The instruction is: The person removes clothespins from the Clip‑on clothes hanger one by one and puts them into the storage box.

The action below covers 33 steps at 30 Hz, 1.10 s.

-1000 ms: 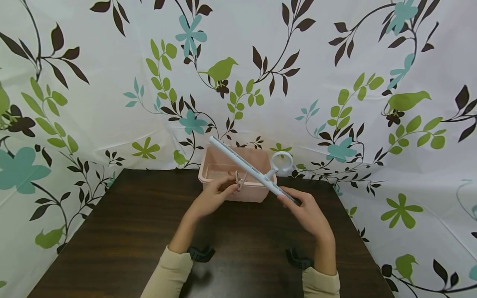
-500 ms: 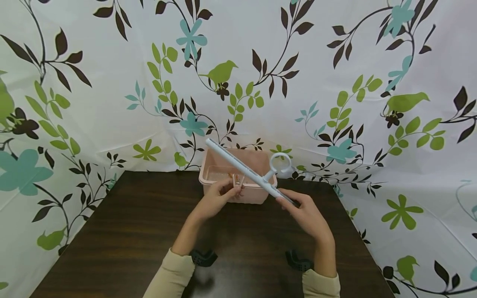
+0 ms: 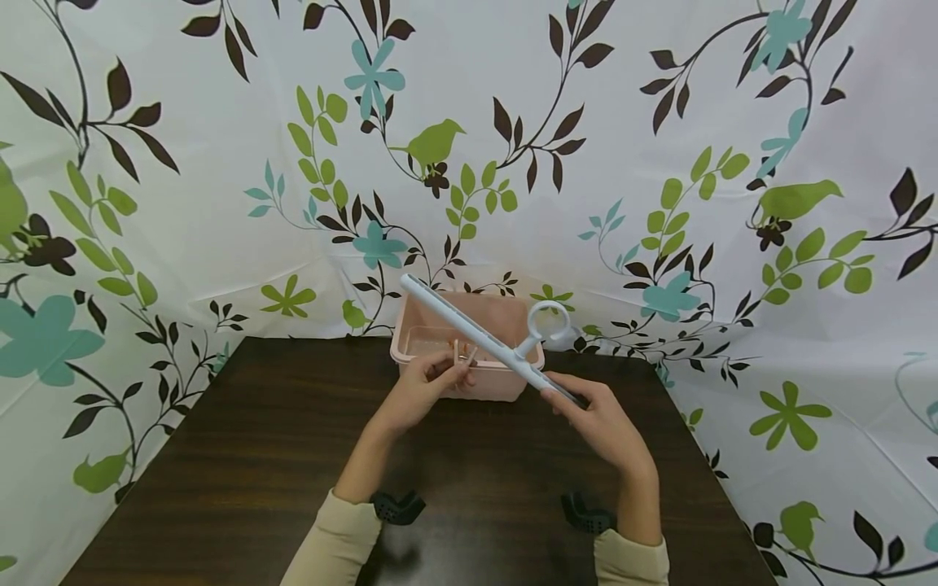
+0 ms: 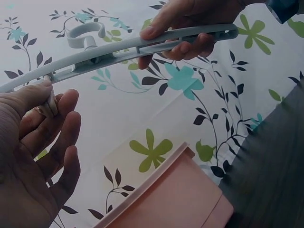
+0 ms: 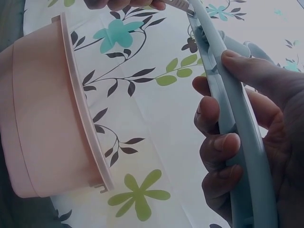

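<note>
Two hands work together above the far middle of the dark wooden table. The right hand has its fingers curled round the near end of a long pale-blue plastic hanger bar with a round hook ring, holding it slanted so that it rises toward the far left, over the pink plastic tub that stands at the far edge of the table. The left hand pinches a small beige clothes peg between thumb and fingertips, right at the underside of the bar, left of the hook ring; the other fingers are loosely bent.

To do this step well, I judge the bar should be kept steady, with the right-hand grip firm and the wrist quiet, so the peg meets a target that does not move. The left wrist view shows the thumb pressed against the peg just under the bar's slotted edge, so the pinch should come from the peg's tail, leaving its mouth free. Keeping the work above the tub means a dropped peg would likely land inside it. Whether the peg's mouth is already on the bar cannot be told.
</note>
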Available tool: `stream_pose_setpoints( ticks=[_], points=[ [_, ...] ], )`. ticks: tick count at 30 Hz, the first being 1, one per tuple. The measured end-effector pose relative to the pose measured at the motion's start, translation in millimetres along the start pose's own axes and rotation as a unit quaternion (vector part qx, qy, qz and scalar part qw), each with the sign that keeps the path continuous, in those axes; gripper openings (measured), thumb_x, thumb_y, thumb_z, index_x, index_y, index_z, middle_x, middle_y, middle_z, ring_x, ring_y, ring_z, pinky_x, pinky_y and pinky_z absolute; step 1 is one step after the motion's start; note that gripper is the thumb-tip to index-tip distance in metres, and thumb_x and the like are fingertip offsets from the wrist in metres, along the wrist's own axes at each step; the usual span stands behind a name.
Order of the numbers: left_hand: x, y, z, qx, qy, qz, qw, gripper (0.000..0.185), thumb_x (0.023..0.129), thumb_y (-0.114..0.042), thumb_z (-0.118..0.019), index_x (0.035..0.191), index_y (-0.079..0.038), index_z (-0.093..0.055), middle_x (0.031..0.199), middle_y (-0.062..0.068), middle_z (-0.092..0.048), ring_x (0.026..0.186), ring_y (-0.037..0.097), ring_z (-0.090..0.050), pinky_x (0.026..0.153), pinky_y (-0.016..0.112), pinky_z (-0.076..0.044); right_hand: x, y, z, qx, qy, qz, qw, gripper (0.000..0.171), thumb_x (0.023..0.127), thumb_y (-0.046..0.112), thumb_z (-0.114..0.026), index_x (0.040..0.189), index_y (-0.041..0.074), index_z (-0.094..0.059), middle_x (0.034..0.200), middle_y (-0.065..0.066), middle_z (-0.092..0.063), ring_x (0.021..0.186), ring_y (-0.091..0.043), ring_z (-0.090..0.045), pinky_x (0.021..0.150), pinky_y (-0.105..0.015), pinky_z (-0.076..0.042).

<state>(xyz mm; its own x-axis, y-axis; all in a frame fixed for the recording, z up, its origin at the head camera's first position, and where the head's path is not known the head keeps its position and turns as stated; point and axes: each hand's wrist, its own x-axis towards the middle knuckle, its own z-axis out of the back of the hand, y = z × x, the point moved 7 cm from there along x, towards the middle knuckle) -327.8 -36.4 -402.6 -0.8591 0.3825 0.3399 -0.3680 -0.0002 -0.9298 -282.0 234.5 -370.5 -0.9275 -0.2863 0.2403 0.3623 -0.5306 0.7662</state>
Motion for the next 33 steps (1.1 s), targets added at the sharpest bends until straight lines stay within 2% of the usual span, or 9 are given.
stream_pose_setpoints(
  ticks=[5,9,13,16,21,26,31,33],
  points=[
    [-0.1,-1.3,0.9,0.002,0.0,-0.003,1.0,0.029,0.112,-0.025,-0.061,0.116,0.001,-0.073,0.105,0.01,-0.076,0.099,0.022,-0.07,0.091,0.033,-0.06,0,0,0,-0.003,-0.001,0.002,1.0,0.034,0.109,0.035,-0.067,0.14,0.021,-0.073,0.096,-0.001,-0.072,0.081,-0.019,-0.064,0.069,-0.032,-0.055],
    [-0.4,-2.1,2.1,0.008,-0.006,-0.007,0.9999,0.032,0.112,-0.025,-0.062,0.117,0.004,-0.072,0.105,0.009,-0.076,0.098,0.022,-0.07,0.091,0.037,-0.059,0,0,0,-0.002,-0.001,0.0,1.0,0.034,0.109,0.036,-0.067,0.14,0.022,-0.073,0.096,-0.001,-0.072,0.081,-0.019,-0.065,0.069,-0.033,-0.055],
    [-1.6,-4.1,3.2,0.007,-0.009,-0.006,0.9999,0.031,0.111,-0.025,-0.063,0.117,0.004,-0.072,0.105,0.009,-0.077,0.099,0.022,-0.071,0.094,0.045,-0.06,-1,0,0,0.005,0.003,0.0,1.0,0.034,0.109,0.035,-0.067,0.139,0.021,-0.073,0.096,-0.001,-0.072,0.082,-0.018,-0.064,0.069,-0.033,-0.055],
    [-2.7,-6.1,4.1,0.012,-0.013,-0.007,0.9998,0.029,0.111,-0.026,-0.064,0.117,0.001,-0.073,0.106,0.009,-0.078,0.099,0.023,-0.071,0.093,0.043,-0.061,-2,0,-1,0.009,0.004,0.0,1.0,0.033,0.109,0.034,-0.067,0.139,0.021,-0.073,0.097,-0.001,-0.072,0.082,-0.018,-0.063,0.07,-0.032,-0.055],
    [-4.1,-7.0,6.4,0.046,-0.036,-0.004,0.9983,0.027,0.11,-0.031,-0.065,0.118,-0.008,-0.076,0.108,0.004,-0.08,0.099,0.027,-0.071,0.086,0.035,-0.058,-1,0,-2,0.005,0.005,-0.004,1.0,0.034,0.109,0.035,-0.066,0.14,0.021,-0.073,0.097,-0.001,-0.072,0.081,-0.018,-0.062,0.069,-0.032,-0.055],
    [-5.5,-11.2,8.0,0.08,-0.064,-0.006,0.9947,0.023,0.108,-0.035,-0.068,0.119,-0.017,-0.078,0.111,0.0,-0.082,0.104,0.036,-0.075,0.087,0.038,-0.059,0,-2,-2,-0.001,0.004,-0.01,1.0,0.036,0.109,0.037,-0.066,0.142,0.021,-0.072,0.097,-0.002,-0.071,0.08,-0.018,-0.062,0.069,-0.032,-0.054],
    [-7.4,-19.5,9.7,0.136,-0.09,-0.022,0.9864,0.023,0.106,-0.035,-0.071,0.12,-0.018,-0.08,0.11,-0.003,-0.083,0.098,0.024,-0.078,0.084,0.043,-0.062,1,-3,-2,-0.001,0.005,-0.013,1.0,0.037,0.109,0.037,-0.066,0.143,0.022,-0.071,0.102,-0.003,-0.073,0.082,-0.02,-0.062,0.07,-0.033,-0.055],
    [-8.8,-22.7,11.1,0.171,-0.107,-0.026,0.9791,0.023,0.104,-0.035,-0.073,0.119,-0.02,-0.081,0.108,-0.004,-0.083,0.093,0.016,-0.078,0.081,0.042,-0.063,1,-3,-2,-0.001,0.007,-0.012,1.0,0.037,0.109,0.038,-0.066,0.143,0.023,-0.071,0.109,-0.003,-0.075,0.086,-0.022,-0.065,0.074,-0.035,-0.057]
  ],
)
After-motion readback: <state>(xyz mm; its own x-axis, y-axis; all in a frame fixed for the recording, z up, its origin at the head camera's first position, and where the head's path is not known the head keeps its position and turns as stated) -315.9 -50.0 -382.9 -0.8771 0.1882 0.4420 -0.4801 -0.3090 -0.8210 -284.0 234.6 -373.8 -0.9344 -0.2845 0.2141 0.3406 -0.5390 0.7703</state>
